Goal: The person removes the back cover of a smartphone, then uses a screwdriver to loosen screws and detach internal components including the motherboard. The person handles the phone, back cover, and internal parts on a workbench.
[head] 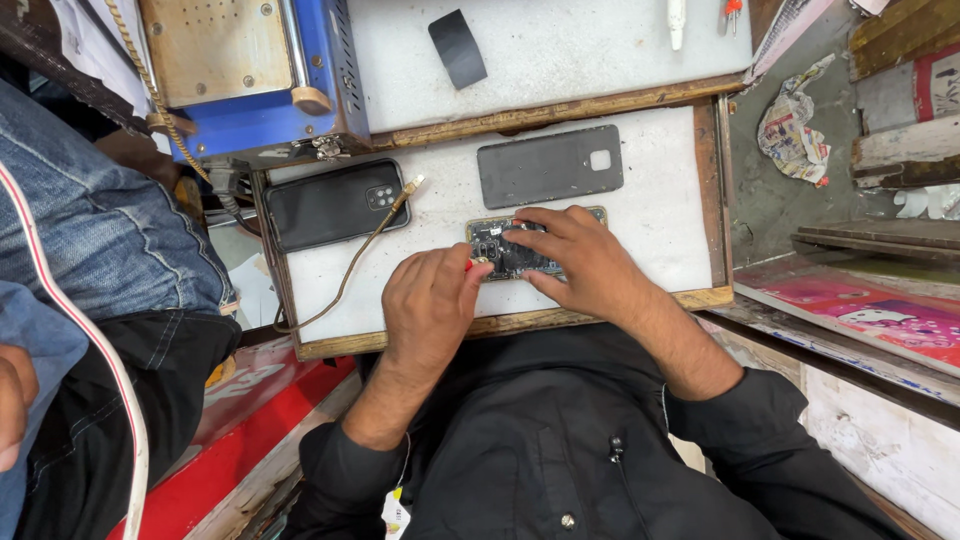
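Over the opened phone (510, 250), right hand (580, 255) lies flat.

The white worktop with a worn wooden frame (660, 215) serves as the landmark. On it, at its far edge, lies a dark grey phone back cover with a square cut-out (549, 165). At its left end rests a black phone with a camera cluster (335, 205), and a frayed brown cable with a gold plug (368, 245) trails past it. Beyond its far left corner stands a blue metal machine with a tan plate (255, 70). A crumpled paper scrap (792, 125) lies right of it.
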